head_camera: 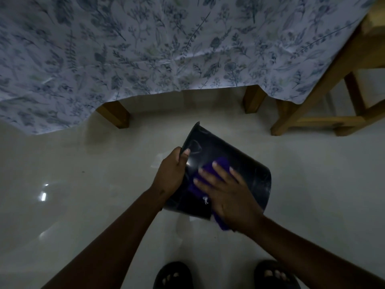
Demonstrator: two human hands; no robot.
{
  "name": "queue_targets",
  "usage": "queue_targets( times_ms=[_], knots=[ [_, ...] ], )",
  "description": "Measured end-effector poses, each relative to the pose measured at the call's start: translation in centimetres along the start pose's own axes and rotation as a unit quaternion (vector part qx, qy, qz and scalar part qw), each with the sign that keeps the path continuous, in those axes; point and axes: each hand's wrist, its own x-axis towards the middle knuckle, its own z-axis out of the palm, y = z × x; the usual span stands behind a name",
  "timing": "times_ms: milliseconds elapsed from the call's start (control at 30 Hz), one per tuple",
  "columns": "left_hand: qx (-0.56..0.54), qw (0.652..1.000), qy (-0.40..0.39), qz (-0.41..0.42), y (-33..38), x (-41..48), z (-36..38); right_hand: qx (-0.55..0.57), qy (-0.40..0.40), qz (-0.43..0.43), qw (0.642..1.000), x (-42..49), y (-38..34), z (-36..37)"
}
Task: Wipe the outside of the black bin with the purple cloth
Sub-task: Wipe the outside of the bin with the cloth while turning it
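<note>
The black bin (245, 163) is tipped on its side in mid-air above the floor, its open rim toward the far left. My left hand (171, 171) grips that rim, thumb on the outer wall. My right hand (227, 195) lies flat on the bin's outer wall, fingers spread, pressing the purple cloth (208, 166) against it. The cloth shows above my fingertips and hangs out below my palm at the bin's near edge.
A table draped in a blue floral cloth (145, 49) stands just beyond the bin, with wooden legs (114, 115) showing. A wooden stool (325, 109) is at the right. Glossy pale floor (83, 205) lies all around. My feet in dark sandals (173, 276) are below.
</note>
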Motion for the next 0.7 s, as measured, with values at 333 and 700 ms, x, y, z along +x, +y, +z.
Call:
queue_targets(
  times_ms=[333,700],
  knots=[
    [-0.022,0.999,0.012,-0.025,-0.3,-0.2,0.2,-0.002,-0.018,0.054,0.998,-0.4,-0.1,-0.1],
    [-0.029,0.999,0.017,-0.027,-0.1,-0.6,0.4,0.101,0.002,0.201,0.974,4.1,2.7,-1.0]
  ],
)
